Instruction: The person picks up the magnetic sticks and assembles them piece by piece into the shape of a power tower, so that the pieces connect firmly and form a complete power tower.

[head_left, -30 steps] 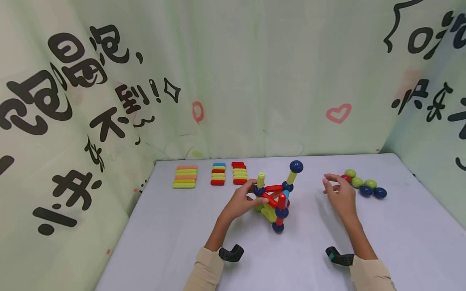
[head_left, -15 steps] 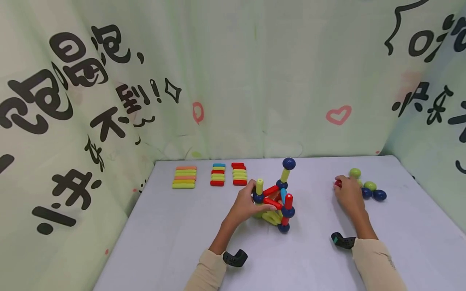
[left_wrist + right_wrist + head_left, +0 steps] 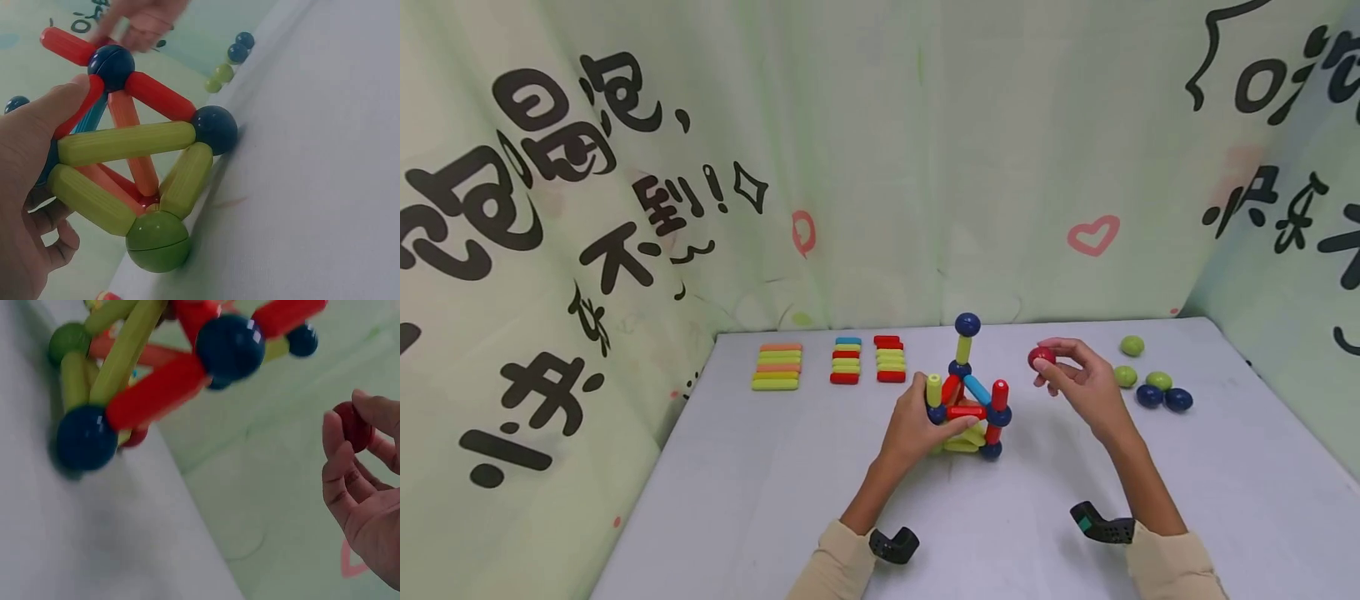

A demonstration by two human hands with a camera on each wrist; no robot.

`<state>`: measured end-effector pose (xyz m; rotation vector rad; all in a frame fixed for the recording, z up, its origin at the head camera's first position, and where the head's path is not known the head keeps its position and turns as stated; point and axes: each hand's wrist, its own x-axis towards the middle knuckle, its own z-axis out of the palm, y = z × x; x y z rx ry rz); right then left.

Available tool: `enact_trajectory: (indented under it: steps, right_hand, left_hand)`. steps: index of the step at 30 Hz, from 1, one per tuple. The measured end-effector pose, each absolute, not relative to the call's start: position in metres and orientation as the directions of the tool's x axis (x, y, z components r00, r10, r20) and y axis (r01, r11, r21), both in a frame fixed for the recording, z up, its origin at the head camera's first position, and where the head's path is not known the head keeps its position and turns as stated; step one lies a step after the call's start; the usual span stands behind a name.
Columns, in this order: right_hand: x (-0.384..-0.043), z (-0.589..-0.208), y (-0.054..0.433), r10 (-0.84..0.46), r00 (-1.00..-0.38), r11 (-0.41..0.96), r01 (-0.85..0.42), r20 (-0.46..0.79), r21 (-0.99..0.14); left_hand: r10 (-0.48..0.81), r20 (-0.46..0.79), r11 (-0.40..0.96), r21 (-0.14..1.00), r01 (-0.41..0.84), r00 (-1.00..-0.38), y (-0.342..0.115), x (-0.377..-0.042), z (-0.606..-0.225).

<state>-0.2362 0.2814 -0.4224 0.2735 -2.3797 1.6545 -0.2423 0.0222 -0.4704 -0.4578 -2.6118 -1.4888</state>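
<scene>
A framework of coloured rods and balls [image 3: 964,412] stands mid-table, with red, blue, orange and yellow-green rods joined at mostly dark blue balls. My left hand [image 3: 917,432] grips its left side, the thumb along a red rod by a dark blue ball. On top, a yellow-green rod carries a dark blue ball [image 3: 967,325]; a red rod [image 3: 1000,395] and another yellow-green rod [image 3: 933,389] point up with bare ends. In the left wrist view a green ball [image 3: 158,242] sits at a lower corner. My right hand [image 3: 1086,385] pinches a red ball [image 3: 1041,358] in the air, right of the framework.
Loose green balls [image 3: 1132,346] and dark blue balls [image 3: 1178,400] lie at the right of the white table [image 3: 737,500]. Along the back left are rows of rods: a wider orange and yellow-green set [image 3: 777,367] and two shorter sets [image 3: 846,361]. A printed curtain [image 3: 880,167] hangs behind.
My right hand has taken the red ball from the loose group and brought it left toward the framework. My left hand has turned the framework, its tall blue-topped rod shifting left.
</scene>
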Motion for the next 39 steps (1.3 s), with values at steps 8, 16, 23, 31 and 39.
enact_trajectory:
  steps: [8,16,23,31,39]
  right_hand:
    - [-0.217,-0.393,0.247,-0.195,-0.882,0.271,-0.469,0.429,-0.841]
    - [-0.216,-0.397,0.244,-0.249,-0.876,0.308,-0.476,0.413,-0.824]
    - [-0.218,-0.402,0.253,-0.240,-0.862,0.253,-0.500,0.447,-0.828]
    - [-0.226,-0.427,0.297,0.148,-0.899,0.390,-0.331,0.413,-0.859]
    - [-0.237,-0.467,0.359,0.374,-0.860,0.718,0.031,0.348,-0.695]
  left_hand:
    - [0.217,0.232,0.474,0.824,0.310,-0.948,0.021,-0.242,-0.470]
    - [0.231,0.225,0.472,0.825,0.311,-0.947,0.020,-0.241,-0.471]
    - [0.233,0.225,0.481,0.819,0.313,-0.946,0.020,-0.242,-0.470]
    - [0.171,0.247,0.515,0.803,0.300,-0.954,0.032,-0.236,-0.469]
    - [0.109,0.172,0.521,0.829,0.204,-0.979,0.042,-0.223,-0.465]
